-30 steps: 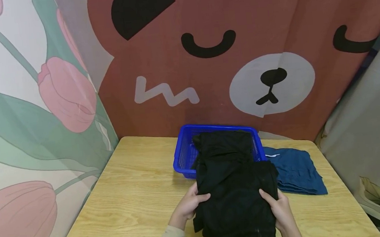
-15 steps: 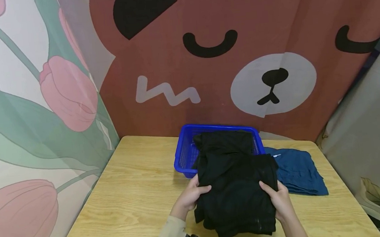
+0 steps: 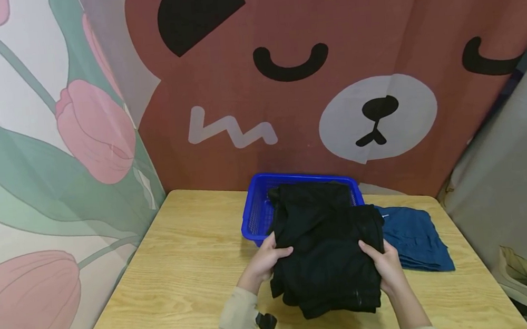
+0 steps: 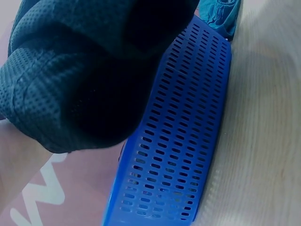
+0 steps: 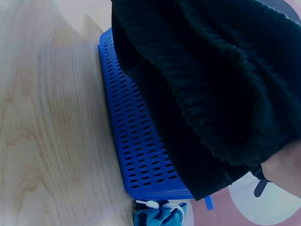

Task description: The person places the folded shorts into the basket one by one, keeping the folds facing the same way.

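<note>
Between both hands is a folded black garment (image 3: 327, 264), held by its sides in front of the blue basket (image 3: 252, 224) and overlapping its near rim in the head view. My left hand (image 3: 264, 260) grips the left side, thumb on top and the other fingers mostly hidden beneath. On the right side my right hand (image 3: 386, 264) holds it the same way. Thick layered folds of the black garment (image 4: 61, 89) hang above the basket's perforated wall (image 4: 174, 127) in the left wrist view. The right wrist view shows a ribbed edge on the garment (image 5: 188, 94).
More black cloth (image 3: 318, 192) lies inside the basket at the back of the wooden table (image 3: 170, 279). A folded dark blue garment (image 3: 416, 240) with a white cord lies right of the basket. A bear-print curtain (image 3: 225, 163) hangs right behind the table.
Both hands have moved away from the body toward the basket, carrying the black garment with them. The basket and the dark blue garment stay where they were.
</note>
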A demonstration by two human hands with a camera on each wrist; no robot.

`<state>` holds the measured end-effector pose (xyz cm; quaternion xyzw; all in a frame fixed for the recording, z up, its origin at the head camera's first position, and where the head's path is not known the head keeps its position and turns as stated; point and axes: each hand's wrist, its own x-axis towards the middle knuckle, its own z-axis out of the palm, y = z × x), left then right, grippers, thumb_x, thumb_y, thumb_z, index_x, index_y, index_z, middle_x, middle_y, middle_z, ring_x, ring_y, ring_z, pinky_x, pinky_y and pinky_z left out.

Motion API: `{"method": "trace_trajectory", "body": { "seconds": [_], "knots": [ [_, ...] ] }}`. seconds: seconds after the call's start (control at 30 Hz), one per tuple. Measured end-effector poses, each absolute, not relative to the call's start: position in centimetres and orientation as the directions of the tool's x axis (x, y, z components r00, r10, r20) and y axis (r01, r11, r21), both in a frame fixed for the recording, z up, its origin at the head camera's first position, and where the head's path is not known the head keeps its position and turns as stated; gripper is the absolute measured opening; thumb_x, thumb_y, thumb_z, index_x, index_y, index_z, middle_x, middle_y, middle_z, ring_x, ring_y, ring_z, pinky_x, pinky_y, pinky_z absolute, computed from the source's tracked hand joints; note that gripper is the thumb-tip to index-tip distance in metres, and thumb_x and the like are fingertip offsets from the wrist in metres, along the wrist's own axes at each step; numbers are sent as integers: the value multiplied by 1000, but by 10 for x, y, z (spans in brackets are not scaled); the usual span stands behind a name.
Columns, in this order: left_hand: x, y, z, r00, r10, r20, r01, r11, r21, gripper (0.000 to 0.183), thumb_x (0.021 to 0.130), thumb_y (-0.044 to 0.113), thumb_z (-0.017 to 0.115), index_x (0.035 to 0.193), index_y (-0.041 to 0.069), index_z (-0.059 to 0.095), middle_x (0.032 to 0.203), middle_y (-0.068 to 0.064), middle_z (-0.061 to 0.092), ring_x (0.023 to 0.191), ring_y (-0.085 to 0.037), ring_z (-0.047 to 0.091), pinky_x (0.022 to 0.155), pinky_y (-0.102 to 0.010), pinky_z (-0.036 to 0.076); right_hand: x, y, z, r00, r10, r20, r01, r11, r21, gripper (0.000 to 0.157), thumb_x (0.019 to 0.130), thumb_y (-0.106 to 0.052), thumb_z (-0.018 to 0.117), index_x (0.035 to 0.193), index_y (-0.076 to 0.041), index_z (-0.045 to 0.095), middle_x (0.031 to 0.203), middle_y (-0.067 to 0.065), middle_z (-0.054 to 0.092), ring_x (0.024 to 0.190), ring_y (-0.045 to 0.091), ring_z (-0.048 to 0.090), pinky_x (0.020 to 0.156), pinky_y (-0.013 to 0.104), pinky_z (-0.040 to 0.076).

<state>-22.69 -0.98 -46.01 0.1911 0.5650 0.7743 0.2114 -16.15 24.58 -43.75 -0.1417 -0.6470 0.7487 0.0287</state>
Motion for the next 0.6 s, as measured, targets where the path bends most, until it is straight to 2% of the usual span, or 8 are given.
{"method": "trace_trajectory", "body": {
  "seconds": [0.33,0.6],
  "knots": [
    [-240,-10,-456,-832,551,55,-121,-279,953,55,87,-4,48,137,4,27,133,-16,38,110,-25,46,93,-39,37,-175,249,-434,-966,197,-168,147,-116,-982,61,85,-27,60,135,-5,31,91,-10,59,82,10,60,73,30,49],
    [-251,-7,-449,-846,532,41,-112,-253,961,56,88,-3,48,139,6,25,135,-16,36,114,-26,44,94,-39,36,-189,252,-428,-971,183,-157,137,-116,-984,57,86,-27,60,131,-4,34,89,-9,60,81,9,60,72,29,49]
  ]
}}
